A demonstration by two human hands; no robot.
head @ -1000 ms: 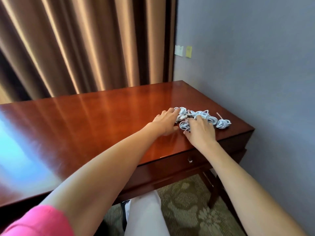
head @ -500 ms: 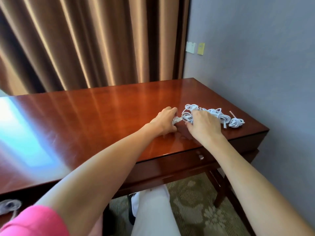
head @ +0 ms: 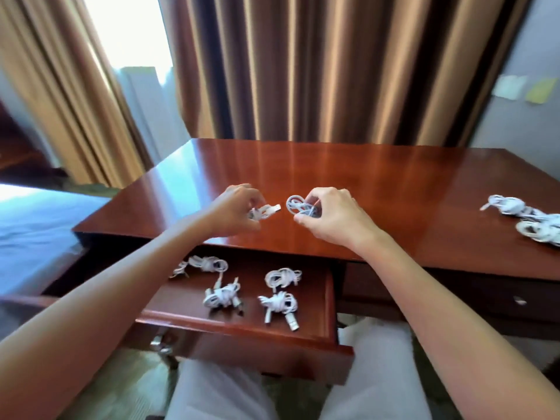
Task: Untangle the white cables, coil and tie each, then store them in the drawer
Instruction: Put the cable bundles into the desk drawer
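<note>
Fingers, right hand (head: 330, 216): curled and pinched round a small white coil (head: 298, 206), held just above the desk (head: 378, 189); loops protrude left of the fingertips.
Fingers, left hand (head: 235, 209): curled round a second white bundle (head: 263, 212); a plug end is seen pointing right, toward the coil.
Gap between hands: small; the two held cables are near each other but apart; no link between them can be made out.
Drawer (head: 242, 328): pulled open below the desk front, under the forearms.
Drawer contents: five tied bundles (head: 223, 296) lying apart on the drawer floor, two at the back left, one at the back right, two in front; plug ends stick out of the front pair.
Pile (head: 527, 218): white cables left heaped on the desk at the far right, well apart from the hands; partly cut by the frame edge, blurred.
Surroundings: brown curtains (head: 303, 65) behind the desk; white-clad knees below the drawer.
</note>
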